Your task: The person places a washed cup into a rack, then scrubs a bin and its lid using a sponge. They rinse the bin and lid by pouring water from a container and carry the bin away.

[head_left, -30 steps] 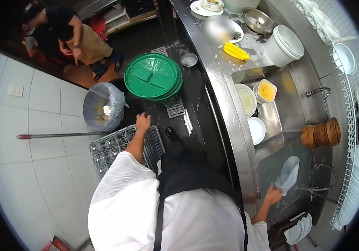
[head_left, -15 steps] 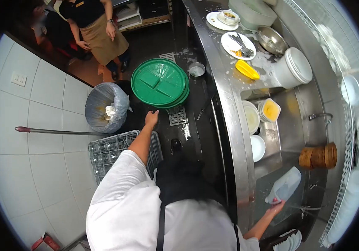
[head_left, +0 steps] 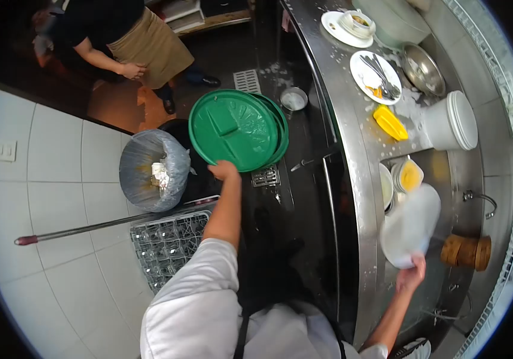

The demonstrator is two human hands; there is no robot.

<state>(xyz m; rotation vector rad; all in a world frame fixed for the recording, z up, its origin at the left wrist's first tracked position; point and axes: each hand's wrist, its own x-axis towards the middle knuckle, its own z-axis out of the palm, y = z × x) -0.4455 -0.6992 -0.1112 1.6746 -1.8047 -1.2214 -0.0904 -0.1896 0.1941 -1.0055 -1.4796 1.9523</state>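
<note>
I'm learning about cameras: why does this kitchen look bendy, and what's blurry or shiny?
Head view: a wide lens probably bows the steel counter; head view: the pale container in the right hand looks smeared, perhaps motion blur; head view: glints shine on the green lid.

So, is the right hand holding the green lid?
No, the right hand holds a whitish container, and the left hand is at the lid.
</note>
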